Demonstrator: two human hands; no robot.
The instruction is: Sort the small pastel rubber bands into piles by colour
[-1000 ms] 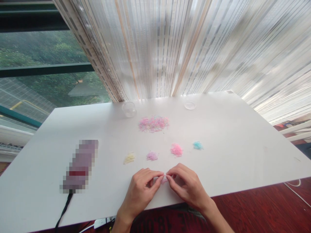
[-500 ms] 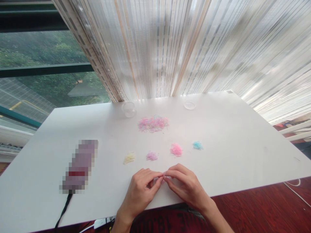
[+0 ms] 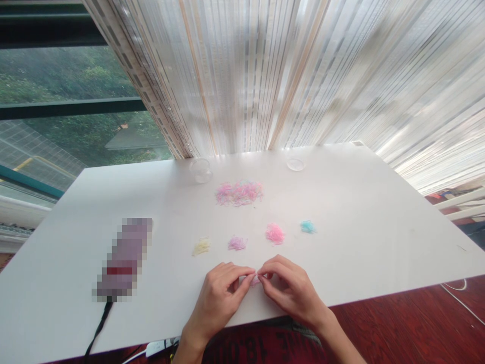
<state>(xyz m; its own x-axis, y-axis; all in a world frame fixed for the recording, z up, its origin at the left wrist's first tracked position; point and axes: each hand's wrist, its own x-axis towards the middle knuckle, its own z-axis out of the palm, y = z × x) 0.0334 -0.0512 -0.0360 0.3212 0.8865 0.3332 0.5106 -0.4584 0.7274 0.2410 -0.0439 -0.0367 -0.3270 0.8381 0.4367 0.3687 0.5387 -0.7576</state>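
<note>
My left hand (image 3: 223,290) is closed in a pinch at the table's near edge, thumb against index finger. Just beside it, my right hand (image 3: 290,285) pinches too, its fingertips close to the left ones. Whatever either pinch holds is too small to make out. A few pinkish strands (image 3: 255,280) show on the table beneath the fingertips. Beyond my hands are small piles: yellow (image 3: 201,246), purple (image 3: 237,243), pink (image 3: 275,233) and blue (image 3: 308,226). Farther back spreads a larger mixed pile (image 3: 239,193) of thin strands.
Near the back edge of the white table (image 3: 364,212) stand a clear round container (image 3: 201,171) and a clear lid (image 3: 295,164). A blurred purple object (image 3: 127,255) with a black strap lies at left. A striped curtain (image 3: 246,76) hangs behind the table.
The fingertips of my two hands have parted slightly, and the strands beneath them show more. The piles have not moved.
</note>
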